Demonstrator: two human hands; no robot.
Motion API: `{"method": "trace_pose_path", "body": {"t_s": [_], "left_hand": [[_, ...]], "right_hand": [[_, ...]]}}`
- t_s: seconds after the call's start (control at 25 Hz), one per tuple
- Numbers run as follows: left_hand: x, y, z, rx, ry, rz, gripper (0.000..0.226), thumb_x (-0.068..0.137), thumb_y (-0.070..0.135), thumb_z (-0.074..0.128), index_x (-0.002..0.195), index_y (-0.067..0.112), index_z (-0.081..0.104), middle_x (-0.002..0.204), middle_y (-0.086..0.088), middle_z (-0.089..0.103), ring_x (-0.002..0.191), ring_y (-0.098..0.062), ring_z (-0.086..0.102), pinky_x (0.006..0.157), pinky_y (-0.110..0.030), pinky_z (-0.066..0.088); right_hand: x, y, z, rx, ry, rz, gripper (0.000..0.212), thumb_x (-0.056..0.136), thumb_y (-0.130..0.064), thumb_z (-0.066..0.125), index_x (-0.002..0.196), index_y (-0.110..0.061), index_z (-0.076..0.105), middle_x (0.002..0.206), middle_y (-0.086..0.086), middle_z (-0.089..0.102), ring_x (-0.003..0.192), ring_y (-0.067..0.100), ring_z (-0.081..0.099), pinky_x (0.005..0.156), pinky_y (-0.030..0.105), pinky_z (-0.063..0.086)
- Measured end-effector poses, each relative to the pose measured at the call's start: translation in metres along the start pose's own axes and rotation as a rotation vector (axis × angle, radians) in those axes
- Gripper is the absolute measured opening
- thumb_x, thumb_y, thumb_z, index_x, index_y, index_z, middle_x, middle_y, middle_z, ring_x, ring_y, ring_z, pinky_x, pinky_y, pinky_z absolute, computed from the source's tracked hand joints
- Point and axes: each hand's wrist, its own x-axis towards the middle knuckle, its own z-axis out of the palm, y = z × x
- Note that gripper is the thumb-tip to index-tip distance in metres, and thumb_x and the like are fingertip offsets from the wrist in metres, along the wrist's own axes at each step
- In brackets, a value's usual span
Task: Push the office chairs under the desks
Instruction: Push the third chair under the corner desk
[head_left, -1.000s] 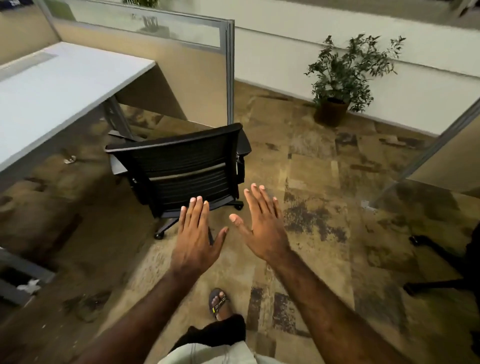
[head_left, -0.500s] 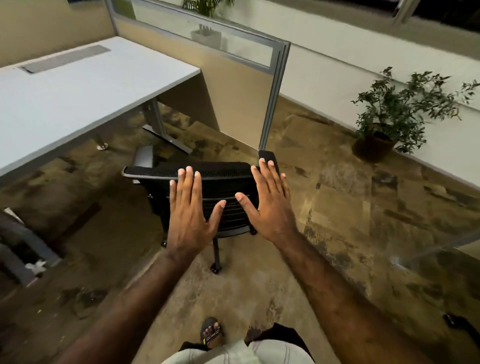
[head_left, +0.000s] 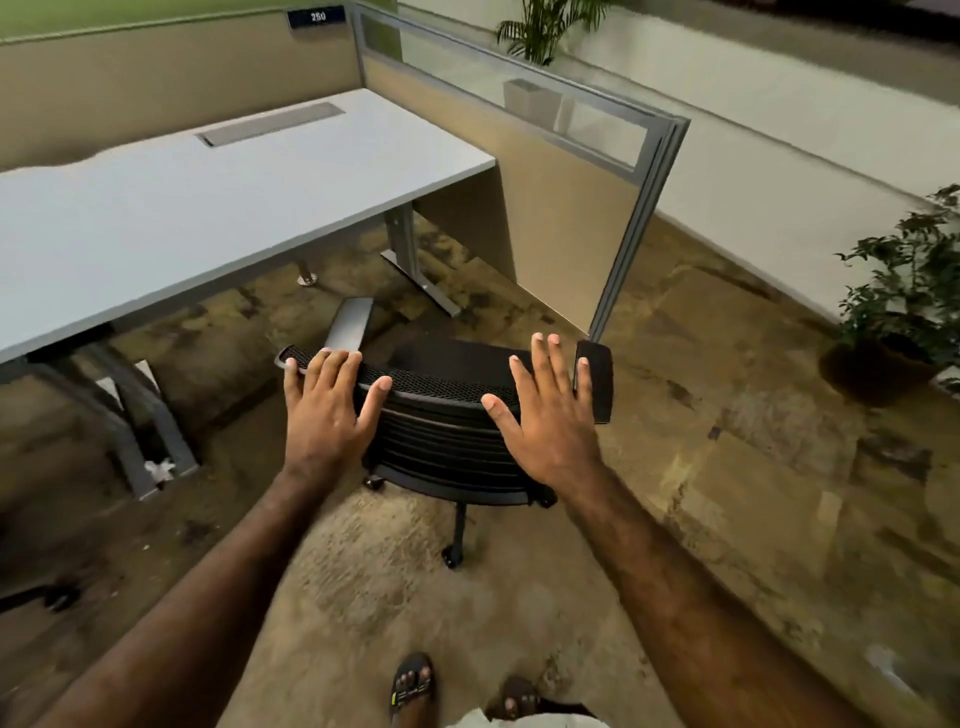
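A black mesh office chair (head_left: 441, 421) stands on the carpet in front of me, its back toward me, out from under the white desk (head_left: 208, 208). My left hand (head_left: 324, 410) lies on the left end of the backrest's top rim, fingers bent over the edge and thumb on the mesh. At the backrest's right end is my right hand (head_left: 550, 410), flat with fingers spread; whether it touches is unclear. The chair's armrests (head_left: 350, 325) point toward the desk. The seat is hidden behind the backrest.
A beige and glass partition (head_left: 561, 208) closes the desk's right end. Grey desk legs (head_left: 410, 260) and a frame (head_left: 140, 415) stand beneath the top. A potted plant (head_left: 904, 312) sits at the right wall. A dark chair base (head_left: 41, 597) shows at the left edge.
I have stepped up to the chair. My hands went from hovering apart from it to the backrest, the left now bent over the top rim.
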Motion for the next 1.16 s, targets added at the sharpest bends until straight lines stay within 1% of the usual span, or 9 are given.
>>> {"method": "trace_pose_path", "body": {"t_s": [0.08,0.16,0.32,0.4,0.56,0.68,0.76,0.96,1.16], "left_hand": [[-0.007,0.002,0.004,0.035,0.019,-0.014,0.071,0.105,0.069,0.032,0.138,0.013,0.062,0.145,-0.006,0.061,0.146,-0.028,0.047,0.130,-0.056,0.014],[-0.014,0.002,0.003,0.066,0.013,-0.016,0.070,0.106,0.069,0.030,0.138,0.014,0.060,0.146,-0.005,0.060,0.147,-0.027,0.047,0.129,-0.054,0.015],[-0.039,0.009,0.000,0.144,0.021,-0.009,0.064,0.107,0.066,0.032,0.138,0.017,0.059,0.146,-0.002,0.059,0.146,-0.025,0.047,0.126,-0.050,0.023],[-0.051,0.020,0.002,0.166,0.055,-0.006,0.060,0.108,0.064,0.035,0.135,0.017,0.061,0.140,-0.001,0.061,0.142,-0.025,0.050,0.119,-0.047,0.028],[-0.064,0.048,0.008,0.152,0.111,-0.059,0.051,0.109,0.057,0.042,0.124,0.015,0.066,0.129,-0.004,0.067,0.129,-0.030,0.055,0.109,-0.049,0.035],[-0.072,0.058,0.008,0.129,0.135,-0.081,0.049,0.108,0.056,0.044,0.121,0.016,0.067,0.127,-0.006,0.067,0.119,-0.032,0.055,0.103,-0.049,0.037],[-0.074,0.061,0.011,0.115,0.142,-0.118,0.045,0.107,0.054,0.046,0.117,0.016,0.068,0.123,-0.006,0.066,0.116,-0.033,0.054,0.102,-0.051,0.035],[-0.063,0.061,0.011,0.078,0.224,-0.201,0.033,0.105,0.047,0.048,0.093,0.019,0.061,0.097,-0.004,0.057,0.101,-0.031,0.047,0.089,-0.049,0.033],[-0.029,0.052,0.009,0.127,0.251,-0.218,0.027,0.101,0.044,0.051,0.092,0.020,0.056,0.094,-0.002,0.053,0.100,-0.029,0.047,0.087,-0.047,0.032]], "right_hand": [[0.000,0.006,0.005,0.001,0.010,-0.038,0.088,0.106,-0.077,0.007,0.169,-0.022,0.035,0.183,0.008,0.002,0.169,0.024,-0.010,0.133,0.058,-0.011],[-0.002,0.006,0.008,0.012,0.057,-0.050,0.089,0.107,-0.078,0.006,0.167,-0.022,0.040,0.183,0.008,0.010,0.169,0.026,-0.004,0.133,0.061,-0.007],[-0.008,0.019,0.014,-0.015,0.120,-0.069,0.090,0.106,-0.081,0.011,0.166,-0.022,0.044,0.181,0.009,0.019,0.169,0.027,0.005,0.132,0.065,0.002],[-0.012,0.032,0.017,-0.028,0.142,-0.104,0.091,0.104,-0.084,0.016,0.165,-0.022,0.044,0.181,0.009,0.021,0.169,0.027,0.006,0.132,0.065,0.002],[-0.008,0.063,0.019,-0.042,0.146,-0.158,0.095,0.100,-0.089,0.021,0.166,-0.024,0.043,0.180,0.008,0.022,0.169,0.027,0.006,0.132,0.065,0.003],[0.000,0.075,0.015,-0.034,0.144,-0.164,0.100,0.097,-0.093,0.020,0.166,-0.024,0.042,0.180,0.008,0.023,0.169,0.027,0.008,0.132,0.066,0.004],[0.005,0.080,0.014,-0.025,0.131,-0.185,0.102,0.095,-0.095,0.020,0.166,-0.025,0.043,0.180,0.007,0.024,0.169,0.026,0.009,0.132,0.067,0.004],[0.023,0.083,0.012,0.004,0.108,-0.239,0.102,0.093,-0.097,0.020,0.161,-0.029,0.050,0.177,0.004,0.033,0.168,0.025,0.013,0.131,0.067,0.006],[0.063,0.073,0.013,0.054,0.111,-0.267,0.102,0.092,-0.099,0.018,0.157,-0.030,0.056,0.172,0.003,0.042,0.167,0.024,0.021,0.131,0.066,0.010]]}}
